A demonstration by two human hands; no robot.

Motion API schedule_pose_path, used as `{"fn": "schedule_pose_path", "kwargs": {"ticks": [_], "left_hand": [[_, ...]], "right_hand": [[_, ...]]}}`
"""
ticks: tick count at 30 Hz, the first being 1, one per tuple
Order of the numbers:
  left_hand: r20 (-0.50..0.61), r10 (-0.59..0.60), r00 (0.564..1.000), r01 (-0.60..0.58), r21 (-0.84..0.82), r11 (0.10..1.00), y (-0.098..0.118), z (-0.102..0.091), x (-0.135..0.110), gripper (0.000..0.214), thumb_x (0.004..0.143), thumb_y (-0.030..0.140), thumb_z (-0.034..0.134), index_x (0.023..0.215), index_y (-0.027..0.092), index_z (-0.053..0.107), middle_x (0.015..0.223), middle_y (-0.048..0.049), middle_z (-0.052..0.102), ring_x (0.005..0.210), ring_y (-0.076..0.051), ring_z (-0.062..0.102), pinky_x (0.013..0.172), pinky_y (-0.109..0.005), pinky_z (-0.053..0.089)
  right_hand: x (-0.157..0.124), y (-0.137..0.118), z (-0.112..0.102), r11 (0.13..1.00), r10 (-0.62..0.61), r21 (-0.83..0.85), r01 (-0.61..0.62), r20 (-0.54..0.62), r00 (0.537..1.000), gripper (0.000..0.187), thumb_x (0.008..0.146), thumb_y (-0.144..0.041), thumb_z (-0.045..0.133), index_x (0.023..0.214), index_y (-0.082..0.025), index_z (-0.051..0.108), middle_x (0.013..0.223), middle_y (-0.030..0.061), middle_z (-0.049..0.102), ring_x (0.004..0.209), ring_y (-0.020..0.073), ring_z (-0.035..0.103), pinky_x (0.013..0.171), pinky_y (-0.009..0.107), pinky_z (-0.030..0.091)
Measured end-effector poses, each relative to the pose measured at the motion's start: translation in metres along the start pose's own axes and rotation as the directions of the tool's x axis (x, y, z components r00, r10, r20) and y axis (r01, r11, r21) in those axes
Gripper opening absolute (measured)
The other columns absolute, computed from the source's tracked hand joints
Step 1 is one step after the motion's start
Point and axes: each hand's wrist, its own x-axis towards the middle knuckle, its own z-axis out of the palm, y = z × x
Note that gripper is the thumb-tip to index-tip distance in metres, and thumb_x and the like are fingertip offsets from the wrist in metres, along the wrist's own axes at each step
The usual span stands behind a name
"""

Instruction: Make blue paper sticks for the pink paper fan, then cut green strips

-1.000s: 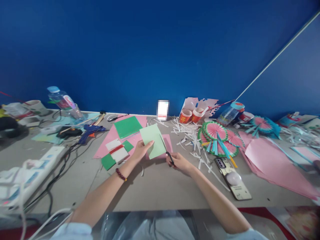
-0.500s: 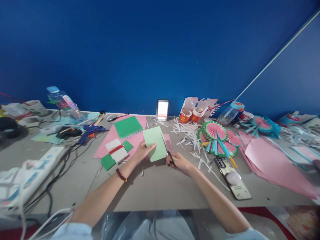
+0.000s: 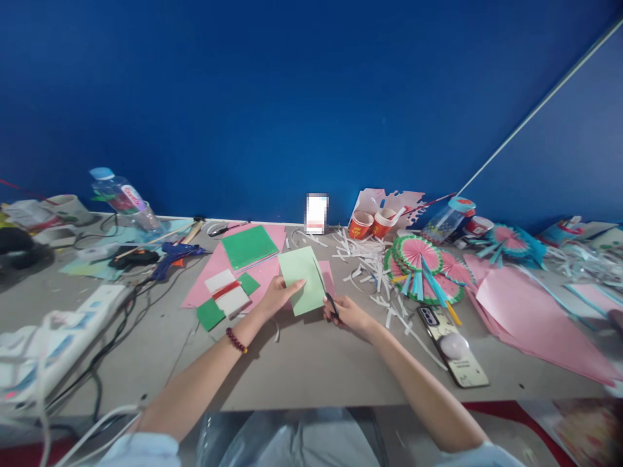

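A sheet of light green paper (image 3: 304, 285) is pinched in my left hand (image 3: 277, 297), thumb on top, above the middle of the table. My right hand (image 3: 349, 315) is closed round a pair of scissors (image 3: 331, 306) with dark handles. The scissors are at the paper's right edge, where a narrow strip runs along the side; I cannot make out the blades clearly. Left of my left hand are white pads with a red band (image 3: 230, 295) and green paper pieces (image 3: 211, 314). Behind them a dark green sheet (image 3: 250, 246) rests on pink paper (image 3: 199, 283).
White paper strips (image 3: 360, 250) litter the table's back. Watermelon-patterned paper fans (image 3: 418, 256), a phone (image 3: 464, 370) and large pink sheets (image 3: 530, 318) are on the right. Leftward are a blue glue gun (image 3: 172, 256), a bottle (image 3: 124, 194), cables and a power strip (image 3: 73, 337). Red paper cups (image 3: 361, 226) stand behind.
Almost nothing differs. Both hands, the light green paper and the scissors stay in nearly the same place.
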Motion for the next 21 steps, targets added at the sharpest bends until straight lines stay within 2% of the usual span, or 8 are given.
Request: {"fn": "schedule_pose_path", "kwargs": {"ticks": [11, 21], "left_hand": [[-0.004, 0.000, 1.000, 0.000, 0.021, 1.000, 0.0018, 0.0007, -0.0006, 0.034, 0.067, 0.047, 0.068, 0.067, 0.013, 0.067, 0.064, -0.0048, 0.067, 0.056, -0.017, 0.059, 0.053, -0.026, 0.045], [0.010, 0.010, 1.000, -0.010, 0.019, 1.000, -0.0026, -0.0009, 0.0008, 0.034, 0.070, 0.045, 0.067, 0.073, 0.012, 0.068, 0.070, -0.0064, 0.069, 0.061, -0.019, 0.062, 0.057, -0.028, 0.048]], "right_hand": [[0.0039, 0.0055, -0.0014, 1.000, -0.017, -0.011, 0.017, 0.011, 1.000, 0.054, 0.075, -0.068, 0.046, 0.060, -0.016, 0.048, 0.051, -0.0044, 0.043, 0.040, 0.0040, 0.030, 0.038, 0.018, 0.020], [0.0039, 0.0076, -0.0014, 1.000, -0.030, 0.006, 0.030, 0.014, 0.999, 0.053, 0.076, -0.066, 0.047, 0.060, -0.016, 0.047, 0.055, -0.0039, 0.045, 0.041, 0.0035, 0.032, 0.039, 0.017, 0.021]]}}
